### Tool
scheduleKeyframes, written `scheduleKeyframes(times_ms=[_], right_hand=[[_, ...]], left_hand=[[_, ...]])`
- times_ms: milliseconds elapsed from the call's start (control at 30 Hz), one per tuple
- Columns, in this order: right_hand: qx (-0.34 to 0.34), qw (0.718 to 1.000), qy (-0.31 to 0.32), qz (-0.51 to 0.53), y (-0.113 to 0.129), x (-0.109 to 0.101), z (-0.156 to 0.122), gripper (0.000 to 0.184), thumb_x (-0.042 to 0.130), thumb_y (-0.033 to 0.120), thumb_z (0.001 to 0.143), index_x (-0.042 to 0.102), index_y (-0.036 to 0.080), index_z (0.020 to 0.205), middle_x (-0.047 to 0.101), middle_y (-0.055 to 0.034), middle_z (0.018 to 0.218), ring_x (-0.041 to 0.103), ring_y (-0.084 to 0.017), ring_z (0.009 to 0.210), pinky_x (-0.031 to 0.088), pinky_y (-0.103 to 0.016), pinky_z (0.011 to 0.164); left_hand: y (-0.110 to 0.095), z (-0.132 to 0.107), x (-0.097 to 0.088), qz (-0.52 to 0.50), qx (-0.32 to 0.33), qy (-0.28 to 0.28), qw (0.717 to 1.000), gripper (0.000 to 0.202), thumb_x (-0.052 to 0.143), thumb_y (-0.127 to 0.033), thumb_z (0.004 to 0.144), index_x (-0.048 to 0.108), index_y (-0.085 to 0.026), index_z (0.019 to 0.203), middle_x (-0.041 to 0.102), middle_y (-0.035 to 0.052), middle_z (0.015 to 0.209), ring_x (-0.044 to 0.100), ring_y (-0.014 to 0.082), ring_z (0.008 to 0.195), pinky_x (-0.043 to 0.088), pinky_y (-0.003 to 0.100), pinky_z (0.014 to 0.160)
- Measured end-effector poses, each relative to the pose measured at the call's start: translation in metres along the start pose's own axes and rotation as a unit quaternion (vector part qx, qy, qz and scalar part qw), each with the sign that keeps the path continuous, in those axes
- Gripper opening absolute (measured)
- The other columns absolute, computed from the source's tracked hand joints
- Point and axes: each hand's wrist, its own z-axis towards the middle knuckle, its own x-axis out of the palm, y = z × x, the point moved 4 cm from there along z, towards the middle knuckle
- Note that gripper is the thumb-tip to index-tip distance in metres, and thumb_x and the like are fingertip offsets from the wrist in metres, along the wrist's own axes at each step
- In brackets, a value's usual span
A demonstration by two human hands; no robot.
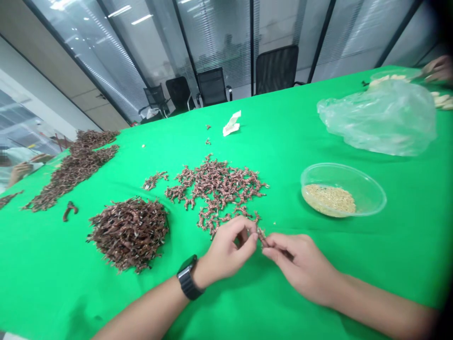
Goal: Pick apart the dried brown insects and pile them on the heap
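My left hand point(235, 243), with a black watch point(190, 277) on its wrist, is closed in a pinch at one end of a small brown figurine point(261, 237), apparently animal-shaped. The other end is pinched between the thumb and fingers of my right hand point(300, 264). Fingertips cover much of the piece. Just beyond my hands lies a loose spread of similar brown figurines point(221, 184). A taller, denser heap of brown pieces point(129, 233) stands to the left of my left hand. To the right, a clear round bowl point(380, 198) holds tiny golden bits point(329, 199).
Green cloth point(276, 302) covers the table. Larger brown piles point(78, 170) lie at far left, near another person's hands point(21, 172). A crumpled plastic bag point(382, 118) and another person's hand point(439, 70) are at far right. Crumpled paper point(232, 124) lies toward the back; chairs point(212, 87) stand beyond.
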Motion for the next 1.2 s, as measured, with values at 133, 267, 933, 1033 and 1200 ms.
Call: scheduleKeyframes(times_ms=[133,267,933,1033,1200], right_hand=[[0.045,0.994,0.029,0.090,0.002,0.000,0.002,0.043,0.052,0.044,0.098,0.038,0.021,0.065,0.032,0.0050,0.058,0.029,-0.011,0.056,0.023,-0.028,0.054],[0.090,0.971,0.073,0.209,0.003,0.001,0.004,0.052,0.054,0.063,0.092,0.039,0.021,0.064,0.030,0.0059,0.057,0.027,-0.010,0.055,0.022,-0.026,0.051],[-0.068,0.993,-0.005,-0.092,-0.005,-0.004,0.002,0.031,0.045,0.034,0.104,0.047,0.022,0.075,0.050,0.0030,0.060,0.045,-0.013,0.055,0.030,-0.028,0.057],[-0.085,0.990,-0.007,-0.111,-0.004,-0.004,0.002,0.030,0.044,0.033,0.104,0.048,0.022,0.077,0.053,0.0023,0.062,0.047,-0.013,0.055,0.031,-0.028,0.058],[-0.100,0.985,-0.003,-0.141,-0.004,-0.003,0.002,0.028,0.042,0.031,0.105,0.051,0.021,0.080,0.058,0.0005,0.065,0.052,-0.013,0.057,0.033,-0.028,0.058]], left_hand=[[-0.004,0.000,-0.003,0.114,0.103,0.039,0.987,0.013,0.050,-0.022,0.100,0.062,-0.018,0.100,0.066,0.0070,0.091,0.058,0.0152,0.080,0.046,0.026,0.072],[-0.006,-0.002,-0.006,0.257,0.203,0.074,0.942,0.020,0.047,-0.018,0.101,0.063,-0.017,0.113,0.071,0.0121,0.104,0.065,0.0201,0.092,0.047,0.029,0.079],[0.015,0.002,0.007,-0.282,-0.164,0.024,0.945,0.033,0.072,-0.043,0.089,0.059,-0.013,0.085,0.057,-0.0015,0.071,0.047,0.0051,0.050,0.039,0.018,0.046],[0.018,0.002,0.009,-0.296,-0.174,0.026,0.939,0.030,0.072,-0.041,0.089,0.059,-0.013,0.086,0.058,-0.0008,0.073,0.049,0.0054,0.051,0.041,0.018,0.046],[0.021,0.002,0.011,-0.315,-0.184,0.024,0.931,0.024,0.071,-0.034,0.089,0.059,-0.013,0.088,0.059,-0.0009,0.075,0.050,0.0053,0.051,0.042,0.018,0.046]])
